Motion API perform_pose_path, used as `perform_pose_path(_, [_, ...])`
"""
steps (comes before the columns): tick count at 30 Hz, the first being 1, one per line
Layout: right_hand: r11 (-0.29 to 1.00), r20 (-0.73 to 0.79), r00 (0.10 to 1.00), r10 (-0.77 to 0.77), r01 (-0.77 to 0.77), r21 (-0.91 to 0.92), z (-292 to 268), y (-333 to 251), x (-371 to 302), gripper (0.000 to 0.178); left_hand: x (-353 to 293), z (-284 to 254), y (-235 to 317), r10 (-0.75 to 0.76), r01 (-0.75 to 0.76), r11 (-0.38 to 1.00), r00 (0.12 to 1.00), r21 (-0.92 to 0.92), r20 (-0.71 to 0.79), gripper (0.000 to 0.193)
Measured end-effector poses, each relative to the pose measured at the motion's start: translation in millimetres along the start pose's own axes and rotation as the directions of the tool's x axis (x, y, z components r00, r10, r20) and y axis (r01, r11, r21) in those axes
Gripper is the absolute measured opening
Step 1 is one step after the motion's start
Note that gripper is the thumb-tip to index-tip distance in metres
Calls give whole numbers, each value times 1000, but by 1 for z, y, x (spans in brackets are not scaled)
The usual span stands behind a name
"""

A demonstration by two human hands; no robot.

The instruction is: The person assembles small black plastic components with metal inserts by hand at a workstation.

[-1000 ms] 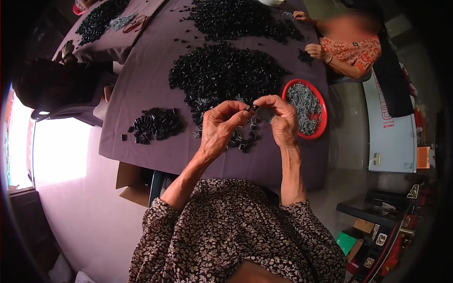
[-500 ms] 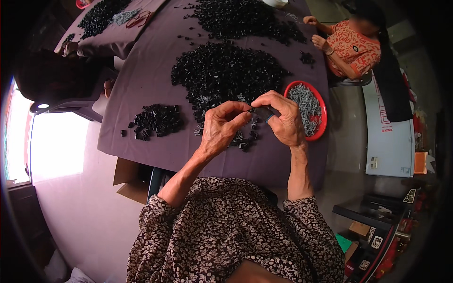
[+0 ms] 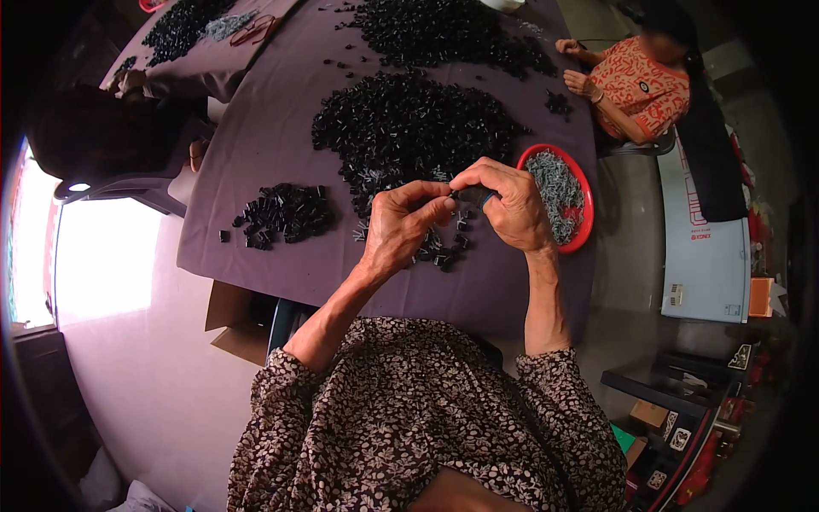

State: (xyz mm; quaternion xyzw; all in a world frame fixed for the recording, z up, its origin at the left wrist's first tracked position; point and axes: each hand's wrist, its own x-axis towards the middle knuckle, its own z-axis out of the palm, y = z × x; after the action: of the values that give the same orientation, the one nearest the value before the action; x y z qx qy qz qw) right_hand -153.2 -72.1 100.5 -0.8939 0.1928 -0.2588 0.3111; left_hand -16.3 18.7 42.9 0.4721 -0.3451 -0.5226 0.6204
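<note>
My left hand (image 3: 401,224) pinches a small black plastic piece (image 3: 453,194) between thumb and fingers. From the other side my right hand (image 3: 509,203) has its fingertips closed on the same piece; a dark covering with a blue edge is on one of its fingers. Both hands meet above the near part of the table. Beyond them spreads a large pile of small black pieces (image 3: 418,119), with some grey pins at its near edge. Beside my right hand stands a red oval basin (image 3: 589,205) holding many small grey pins (image 3: 554,189).
A smaller heap of black pieces (image 3: 286,215) lies to the left on the purple tablecloth (image 3: 247,162). Another black pile (image 3: 452,34) is farther back. At the far right sits a person in an orange patterned shirt (image 3: 640,85); another person in dark clothes (image 3: 111,136) sits at left.
My right hand has shifted very slightly up and left, its fingers still at the black piece. The left hand stays nearly where it was.
</note>
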Motion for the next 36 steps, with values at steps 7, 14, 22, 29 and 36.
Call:
perform_pose_path(7, [1000, 20, 1000, 18, -18, 3, 4, 2, -1, 39, 1, 0, -1, 10, -10, 1000, 1000, 4, -3, 17])
perform_pose_path(14, [991, 22, 998, 59, -62, 119, 7, 10, -1, 38, 7, -5, -2, -91, 95, 990, 995, -105, 43, 19])
perform_pose_path(22, [854, 48, 999, -13, 37, -519, 27, 7, -13, 39, 9, 0, -23, -171, 133, 929, 982, -345, -83, 18])
perform_pose_path(29, [831, 122, 990, -64, 121, -544, 33, 18, -21, 34, 6, -1, -34, -232, 223, 922, 973, -317, 10, 15])
perform_pose_path(36, [882, 212, 969, -129, 210, -423, 48, 33, -39, 29, -5, -13, -58, -318, 334, 906, 942, -259, 105, 13])
